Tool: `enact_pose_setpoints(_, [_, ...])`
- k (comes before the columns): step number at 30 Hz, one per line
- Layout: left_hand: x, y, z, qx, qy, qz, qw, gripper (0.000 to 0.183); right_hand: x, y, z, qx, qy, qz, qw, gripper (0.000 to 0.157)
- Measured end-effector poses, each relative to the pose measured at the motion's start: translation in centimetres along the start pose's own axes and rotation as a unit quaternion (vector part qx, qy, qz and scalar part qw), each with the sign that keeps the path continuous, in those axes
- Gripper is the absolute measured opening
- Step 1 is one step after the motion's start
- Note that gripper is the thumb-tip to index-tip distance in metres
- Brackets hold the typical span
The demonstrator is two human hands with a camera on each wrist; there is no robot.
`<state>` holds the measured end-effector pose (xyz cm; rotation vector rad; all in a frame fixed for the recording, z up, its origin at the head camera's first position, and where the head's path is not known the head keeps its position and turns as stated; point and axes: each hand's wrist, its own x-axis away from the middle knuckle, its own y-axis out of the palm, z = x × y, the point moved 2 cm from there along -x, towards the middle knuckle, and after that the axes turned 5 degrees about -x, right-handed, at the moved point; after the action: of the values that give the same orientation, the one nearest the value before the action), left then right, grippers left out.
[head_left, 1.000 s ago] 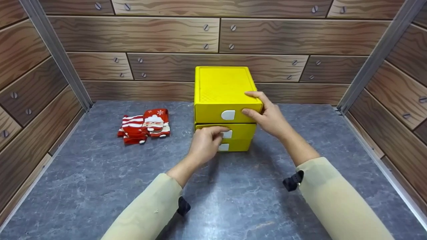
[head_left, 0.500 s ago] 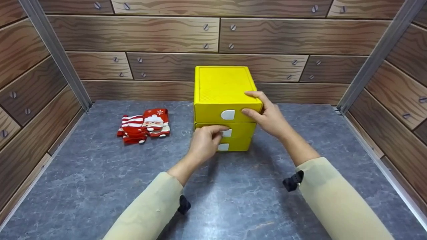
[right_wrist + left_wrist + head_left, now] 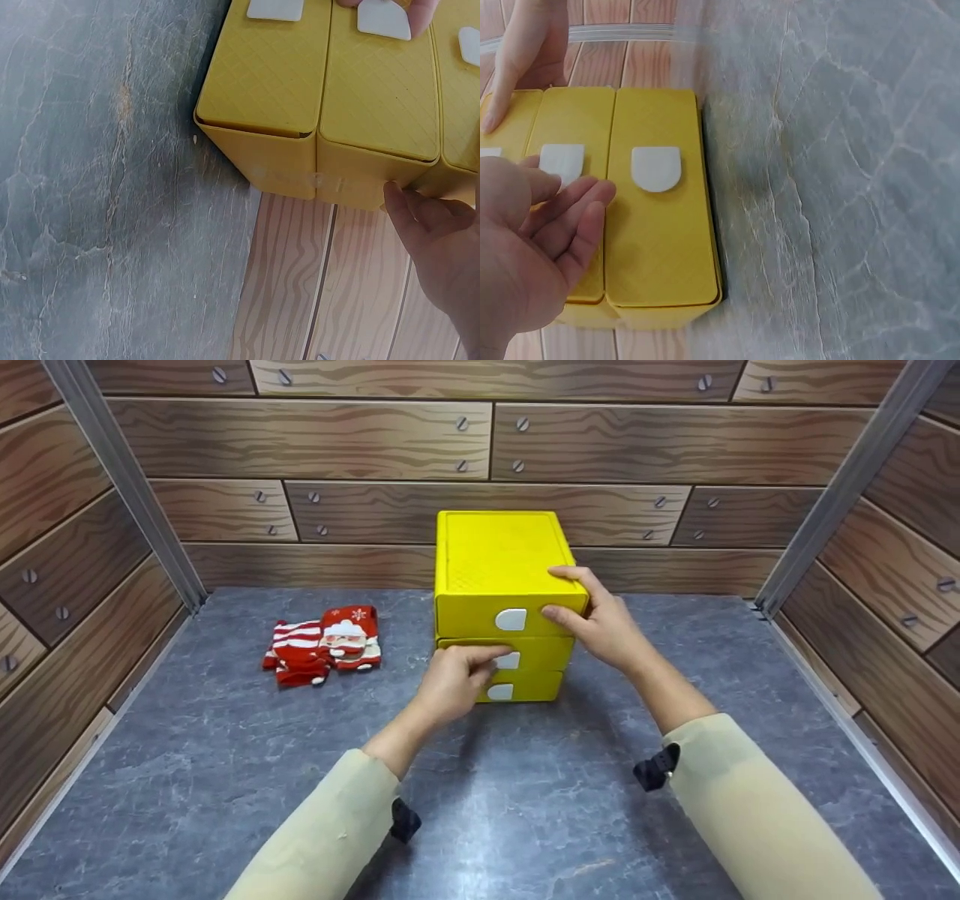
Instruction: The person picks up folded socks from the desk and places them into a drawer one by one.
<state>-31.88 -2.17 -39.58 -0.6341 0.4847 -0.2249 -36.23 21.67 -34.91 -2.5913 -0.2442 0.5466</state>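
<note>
A yellow unit of stacked drawers [image 3: 495,547] stands on the table, each drawer front bearing a white rounded tab. My left hand [image 3: 450,682] is at the middle drawer's tab [image 3: 510,660], its index finger stretched along the tab's top. In the left wrist view, the other fingers hang loosely in front of the drawers. My right hand [image 3: 607,626] grips the upper right corner of the unit, thumb on the top drawer's front, a finger on the lid. All drawer fronts look about flush. The right wrist view shows fingers of my left hand touching the middle tab [image 3: 384,21].
To the left lies folded red-and-white Christmas cloth [image 3: 322,649] with a Santa face, possibly socks. Wood-patterned walls [image 3: 375,439] enclose the grey marbled table [image 3: 247,765] at the back and sides.
My left hand has shifted slightly left and down, its index finger straighter and its thumb farther from the tab. The bottom tab shows more fully. My right hand keeps its place.
</note>
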Motion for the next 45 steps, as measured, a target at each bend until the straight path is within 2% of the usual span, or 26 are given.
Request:
enact_pose_setpoints(7, [1.3,-0.3,0.0,0.0,0.015,0.022,0.9996,0.03,-0.1,0.0,-0.1,0.004,0.0,0.004,1.0,0.055])
enact_pose_setpoints(13, [2.1,0.3,-0.6,-0.028,0.009,0.014,0.9995,0.028,-0.1,0.0,0.0,0.007,0.0,0.005,1.0,0.056])
enact_pose_setpoints(21, [2.4,1.1,-2.1,-0.036,-0.005,-0.004,0.9993,0.026,1.3,-0.2,-4.1,0.008,-0.001,-0.017,1.0,0.057])
enact_pose_setpoints(31, [2.2,1.8,-3.7,-0.017,-0.017,-0.009,0.9997,0.026,1.5,-0.2,-4.1,0.008,0.006,-0.017,1.0,0.057])
enact_pose_setpoints(40, [1.8,2.5,-4.6,-0.009,-0.047,-0.053,0.9974,0.027,1.4,-0.1,-4.0,0.011,-0.002,-0.016,1.0,0.057])
enact_pose_setpoints(45, [1.5,3.0,-4.5,0.005,-0.046,-0.061,0.9971,0.026,0.5,-0.1,-1.6,0.002,0.004,-0.009,1.0,0.059])
